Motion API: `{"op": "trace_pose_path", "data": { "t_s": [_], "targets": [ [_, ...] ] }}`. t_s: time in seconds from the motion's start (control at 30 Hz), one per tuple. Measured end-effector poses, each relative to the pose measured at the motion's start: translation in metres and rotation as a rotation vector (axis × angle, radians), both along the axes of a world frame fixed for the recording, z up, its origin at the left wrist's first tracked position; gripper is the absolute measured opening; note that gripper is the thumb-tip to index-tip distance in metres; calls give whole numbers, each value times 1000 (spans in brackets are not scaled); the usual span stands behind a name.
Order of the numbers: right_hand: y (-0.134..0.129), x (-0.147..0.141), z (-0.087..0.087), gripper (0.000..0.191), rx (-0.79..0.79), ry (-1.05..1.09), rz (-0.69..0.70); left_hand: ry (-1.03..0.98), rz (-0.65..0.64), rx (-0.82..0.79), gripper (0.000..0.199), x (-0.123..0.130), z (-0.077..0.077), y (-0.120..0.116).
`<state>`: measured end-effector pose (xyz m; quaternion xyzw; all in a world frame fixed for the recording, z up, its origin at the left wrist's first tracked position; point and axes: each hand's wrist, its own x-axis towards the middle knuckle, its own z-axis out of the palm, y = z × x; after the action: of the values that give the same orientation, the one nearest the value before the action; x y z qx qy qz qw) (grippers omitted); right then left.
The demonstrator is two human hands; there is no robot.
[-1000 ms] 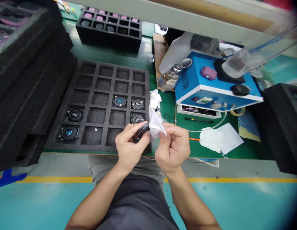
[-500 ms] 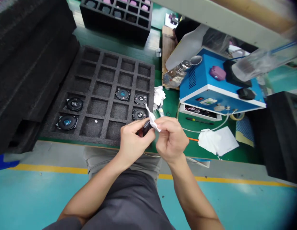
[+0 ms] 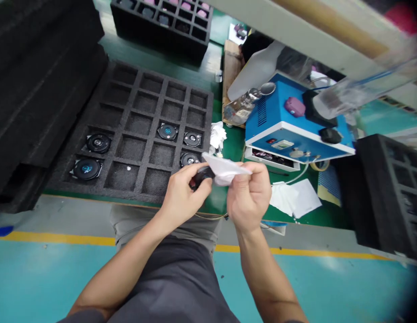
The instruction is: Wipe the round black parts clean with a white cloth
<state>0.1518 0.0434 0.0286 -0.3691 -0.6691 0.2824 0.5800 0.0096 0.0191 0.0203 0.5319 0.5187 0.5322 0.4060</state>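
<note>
Cloth point(image 3: 225, 170) is pinched by the right hand point(image 3: 249, 193); the left hand point(image 3: 186, 190) grips what seems a black part point(image 3: 203, 175).

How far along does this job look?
Possibly done: five round black units sit in the tray. In progress: the left hand holds a dark piece, the right hand a white cloth. Perhaps left: most visible pockets are empty, but whether they need filling isn't shown.

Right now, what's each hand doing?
Left hand: closed, holding a black part.
Right hand: closed, pinching a white cloth or tissue.
</note>
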Motion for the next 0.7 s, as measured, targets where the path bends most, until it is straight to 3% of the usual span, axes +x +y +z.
{"op": "trace_pose_path", "data": {
  "t_s": [0.1,0.2,0.27,0.4,0.7],
  "targets": [
    [2,2,0,11,-265,233,-76,-79,26,23,30,-3,0,2],
    [2,4,0,16,-359,302,-96,-249,32,-5,27,-3,-1,3],
    [-1,3,0,18,-340,329,-127,-304,31,0,25,-2,-1,1],
    [-13,-4,1,15,-271,314,-189,-211,64,97,26,-1,3,-2],
    [-21,-14,-2,6,27,-60,-199,-49,112,223,30,-4,8,-3]
  ]
}}
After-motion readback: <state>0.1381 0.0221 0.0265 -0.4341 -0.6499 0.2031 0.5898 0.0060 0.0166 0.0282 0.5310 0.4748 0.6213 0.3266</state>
